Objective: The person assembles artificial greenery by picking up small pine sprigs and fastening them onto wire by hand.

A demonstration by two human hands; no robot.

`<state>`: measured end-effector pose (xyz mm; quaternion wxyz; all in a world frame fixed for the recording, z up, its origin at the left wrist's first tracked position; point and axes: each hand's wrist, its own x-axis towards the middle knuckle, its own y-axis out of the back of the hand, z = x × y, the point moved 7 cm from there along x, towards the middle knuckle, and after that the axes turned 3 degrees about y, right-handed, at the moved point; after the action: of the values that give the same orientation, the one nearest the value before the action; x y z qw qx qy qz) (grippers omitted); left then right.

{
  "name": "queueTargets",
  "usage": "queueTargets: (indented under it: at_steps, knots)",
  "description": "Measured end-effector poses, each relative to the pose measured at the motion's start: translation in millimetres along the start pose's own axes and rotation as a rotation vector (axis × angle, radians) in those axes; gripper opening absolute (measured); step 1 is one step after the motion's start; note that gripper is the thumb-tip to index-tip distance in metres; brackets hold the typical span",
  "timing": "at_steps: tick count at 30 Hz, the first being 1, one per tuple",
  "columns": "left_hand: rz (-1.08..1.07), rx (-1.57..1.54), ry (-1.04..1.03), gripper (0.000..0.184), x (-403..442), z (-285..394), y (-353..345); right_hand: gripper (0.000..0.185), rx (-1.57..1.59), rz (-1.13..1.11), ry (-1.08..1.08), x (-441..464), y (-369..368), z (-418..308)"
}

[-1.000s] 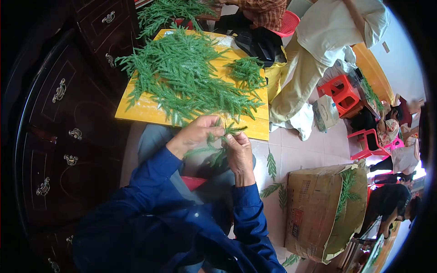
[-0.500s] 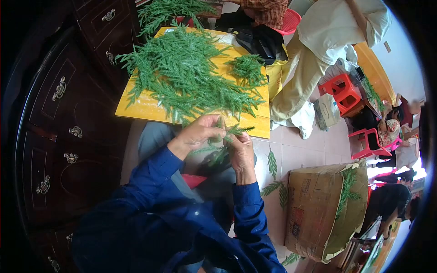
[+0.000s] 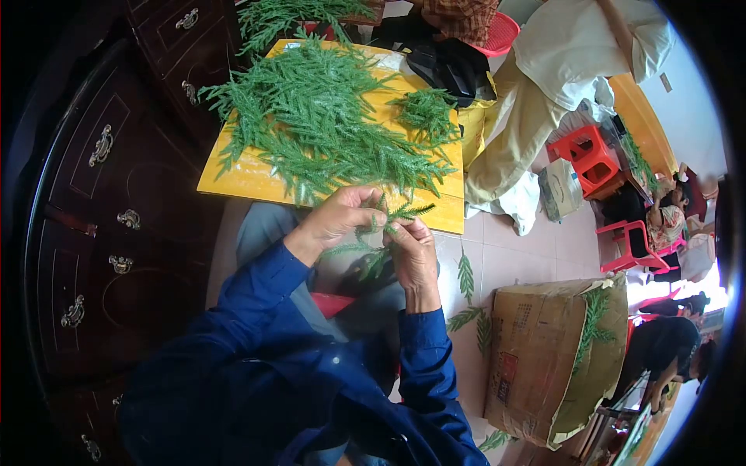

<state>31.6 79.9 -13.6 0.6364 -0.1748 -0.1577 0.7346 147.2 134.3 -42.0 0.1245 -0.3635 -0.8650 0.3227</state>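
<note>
Close together over my lap, both hands grip one green artificial fern sprig (image 3: 377,262). My left hand (image 3: 340,220) pinches it between thumb and fingers. My right hand (image 3: 415,250) has its thumb and fingers closed on the same sprig, and leafy tips stick out above and below the hands. Just beyond, a large pile of green sprigs (image 3: 311,116) covers much of a yellow table (image 3: 435,213). A smaller bunch of sprigs (image 3: 426,113) lies at the table's right. Where the fingers meet, the stems are partly hidden.
Dark wooden drawers (image 3: 101,194) line the left. At the right stands a cardboard box (image 3: 536,357) with greenery over its edge; loose fronds (image 3: 465,276) lie on the tiled floor. Beyond are red stools (image 3: 587,159), a person in pale clothes (image 3: 571,54) and other people.
Both hands stay on the sprig, with small shifts of the fingers. The left hand has risen slightly, and the sprig's tip has tilted up a little. The person in pale clothes has moved slightly.
</note>
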Motion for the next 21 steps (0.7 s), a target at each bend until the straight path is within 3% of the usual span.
queueTargets:
  at_steps: [13, 21]
  knots:
    - [0.062, -0.065, -0.005, 0.009, -0.3, 1.3, -3.4, 0.012, 0.046, -0.027, -0.037, -0.9, -7.3, -1.9]
    - [0.129, 0.189, -0.108, 0.008, 0.2, 4.9, -5.1, 0.016, -0.056, 0.02, 0.026, -0.5, -10.2, -8.8]
